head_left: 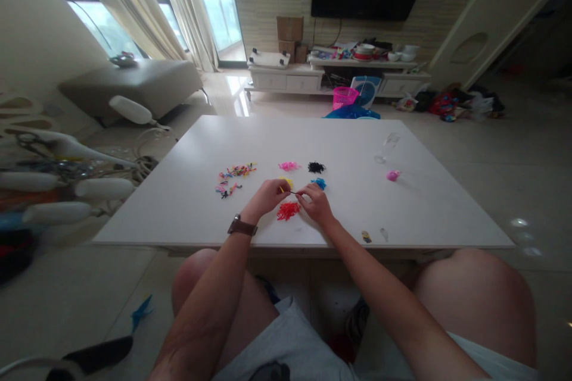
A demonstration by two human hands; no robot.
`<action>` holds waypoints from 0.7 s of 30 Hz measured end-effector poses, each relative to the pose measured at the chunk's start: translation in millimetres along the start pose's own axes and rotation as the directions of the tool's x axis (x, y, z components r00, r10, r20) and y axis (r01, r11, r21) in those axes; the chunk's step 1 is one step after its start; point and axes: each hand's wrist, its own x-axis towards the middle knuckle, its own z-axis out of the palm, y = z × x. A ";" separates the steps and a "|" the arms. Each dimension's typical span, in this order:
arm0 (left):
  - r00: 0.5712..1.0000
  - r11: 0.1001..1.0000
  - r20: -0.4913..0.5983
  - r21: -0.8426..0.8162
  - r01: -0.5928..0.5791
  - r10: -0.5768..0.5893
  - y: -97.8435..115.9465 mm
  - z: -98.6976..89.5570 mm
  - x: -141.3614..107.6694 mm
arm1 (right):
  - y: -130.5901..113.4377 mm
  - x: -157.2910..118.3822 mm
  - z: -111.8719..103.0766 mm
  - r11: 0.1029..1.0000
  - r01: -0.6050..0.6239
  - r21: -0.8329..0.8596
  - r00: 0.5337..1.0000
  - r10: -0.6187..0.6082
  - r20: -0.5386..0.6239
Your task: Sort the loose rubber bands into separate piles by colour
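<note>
My left hand (269,195), with a dark watch on its wrist, pinches a small yellow and black band (292,192) above the white table (348,143). The other end of the band is between the fingers of my right hand (315,202). Below the hands lies a red pile (288,211). Partly behind the fingers are a yellow pile (288,182) and a blue pile (319,183). Farther back sit a pink pile (289,166) and a black pile (317,167). Mixed coloured pieces (238,171) are spread on the left.
On the table's right are a clear container (388,147) and a pink object (393,175). A small yellow and dark item (366,237) and a clear item (384,234) lie near the front edge. A pink basket (344,97) stands beyond the table.
</note>
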 end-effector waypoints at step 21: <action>1.000 1.000 0.014 0.021 -0.006 0.005 0.6 -0.1 -2.5 | -1.3 -0.1 0.3 1.000 0.012 0.002 1.000 -0.012 0.005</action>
